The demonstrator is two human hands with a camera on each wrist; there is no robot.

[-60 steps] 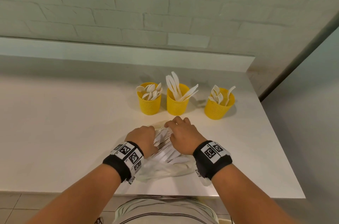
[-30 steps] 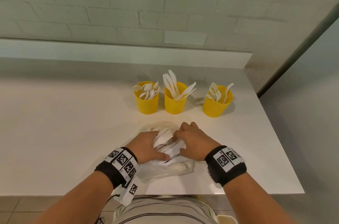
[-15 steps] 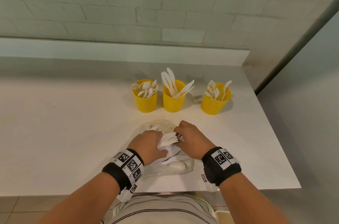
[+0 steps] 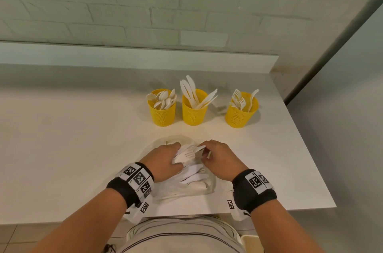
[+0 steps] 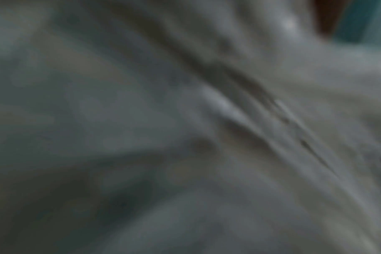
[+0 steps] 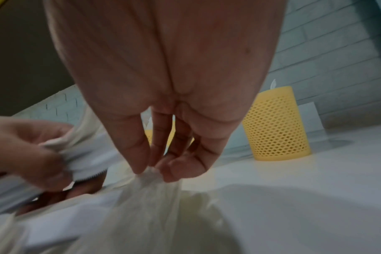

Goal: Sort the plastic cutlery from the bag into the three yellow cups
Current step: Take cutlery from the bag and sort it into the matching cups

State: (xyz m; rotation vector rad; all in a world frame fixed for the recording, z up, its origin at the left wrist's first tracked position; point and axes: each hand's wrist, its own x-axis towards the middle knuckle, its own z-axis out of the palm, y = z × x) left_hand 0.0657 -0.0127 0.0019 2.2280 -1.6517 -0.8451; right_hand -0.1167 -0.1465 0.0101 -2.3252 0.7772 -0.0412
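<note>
A thin clear plastic bag [image 4: 199, 187] with white cutlery lies on the white counter near its front edge. My left hand [image 4: 165, 159] grips a bundle of white cutlery [image 4: 186, 154] at the bag's mouth; forks and a serrated knife show in it. My right hand [image 4: 217, 157] pinches the bag's film [image 6: 150, 178] between thumb and fingertips. Behind stand three yellow mesh cups: the left cup [image 4: 162, 110] holds spoons, the middle cup [image 4: 194, 108] knives, the right cup [image 4: 241, 110] forks. The left wrist view is a grey blur.
The counter [image 4: 72, 149] ends in a front edge by my body and a right edge past the fork cup. A low white ledge and a brick wall [image 4: 145, 14] close the back.
Both hands have stayed at the bag. The left hand's bundle has lifted and fanned out a little, and the right hand has shifted its pinch on the bag.
</note>
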